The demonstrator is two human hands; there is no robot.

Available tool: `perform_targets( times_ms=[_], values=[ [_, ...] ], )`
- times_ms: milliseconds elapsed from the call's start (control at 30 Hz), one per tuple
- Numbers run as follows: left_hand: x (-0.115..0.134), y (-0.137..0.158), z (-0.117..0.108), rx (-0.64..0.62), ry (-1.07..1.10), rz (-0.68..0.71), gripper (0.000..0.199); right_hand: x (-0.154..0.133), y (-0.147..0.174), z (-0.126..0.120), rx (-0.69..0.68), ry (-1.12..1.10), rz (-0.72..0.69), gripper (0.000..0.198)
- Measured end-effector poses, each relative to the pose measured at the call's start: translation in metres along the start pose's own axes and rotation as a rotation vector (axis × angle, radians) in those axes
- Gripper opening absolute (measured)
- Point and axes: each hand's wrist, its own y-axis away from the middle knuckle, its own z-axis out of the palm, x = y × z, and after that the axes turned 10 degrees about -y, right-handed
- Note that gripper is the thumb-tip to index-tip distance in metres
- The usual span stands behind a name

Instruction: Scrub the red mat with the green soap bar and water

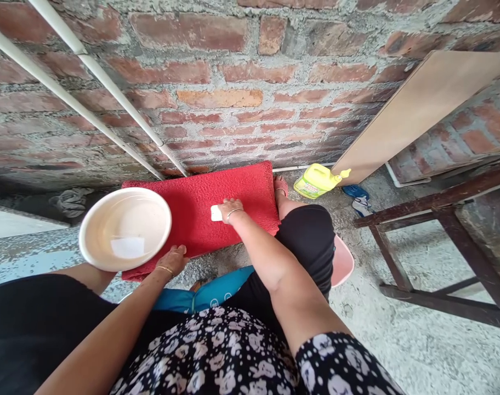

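A red textured mat [209, 189] lies spread in front of me, its near side hanging down. On top of it my right hand [232, 208] is closed over a small white block [216, 213], whose far end pokes out to the left. The hand covers the rest, so its kind does not show. My left hand [174, 259] grips the mat's near edge, its fingers partly hidden. Just left of that hand, a cream basin [83, 241] stands on the mat's left end. It holds clear water and a pale rectangular patch, maybe a reflection.
A yellow detergent jug [316, 181] stands right of the mat by the brick wall [229, 99]. A tan board [418, 109] leans behind it. White pipes [106, 90] run down the wall at left. A dark wooden frame [443, 219] is on the right.
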Motion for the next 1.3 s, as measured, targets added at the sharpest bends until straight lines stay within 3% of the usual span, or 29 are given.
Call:
perform_targets(
  times_ms=[200, 300, 433, 500, 633, 767, 900, 1000, 1067, 1167, 1300],
  values=[
    [0.000, -0.006, -0.004, 0.021, 0.067, -0.081, 0.037, 0.039, 0.003, -0.030, 0.073, 0.065, 0.199, 0.043],
    [0.003, -0.005, -0.007, 0.012, 0.088, -0.102, 0.036, 0.020, -0.007, -0.022, 0.095, 0.026, 0.119, 0.051],
    [0.004, -0.003, -0.005, 0.006, 0.117, -0.089, 0.033, -0.017, -0.018, 0.007, 0.069, 0.040, -0.043, 0.046],
    [0.004, -0.004, -0.003, 0.003, 0.138, -0.083, 0.032, -0.017, -0.019, 0.012, 0.062, 0.067, -0.063, 0.043],
    [0.000, -0.008, -0.002, 0.022, 0.171, -0.093, 0.035, 0.025, -0.012, -0.008, 0.053, 0.075, 0.137, 0.047],
    [-0.005, -0.018, -0.004, 0.024, 0.178, -0.120, 0.057, 0.054, -0.006, -0.028, 0.149, -0.003, 0.315, 0.051],
    [-0.006, -0.032, -0.008, 0.004, 0.090, -0.144, 0.074, 0.022, -0.021, -0.006, 0.227, -0.101, 0.224, 0.054],
    [-0.004, -0.038, -0.008, -0.019, 0.049, -0.182, 0.075, -0.011, -0.040, 0.022, 0.245, -0.093, 0.150, 0.053],
    [-0.004, -0.040, -0.007, -0.003, 0.053, -0.160, 0.074, -0.017, -0.046, 0.034, 0.244, -0.085, 0.113, 0.052],
    [-0.006, -0.040, -0.002, 0.049, 0.062, -0.131, 0.070, 0.005, -0.041, 0.036, 0.247, -0.117, 0.153, 0.052],
    [-0.009, -0.040, 0.002, 0.078, 0.100, -0.133, 0.065, 0.047, -0.021, 0.029, 0.431, -0.144, 0.414, 0.051]
  ],
)
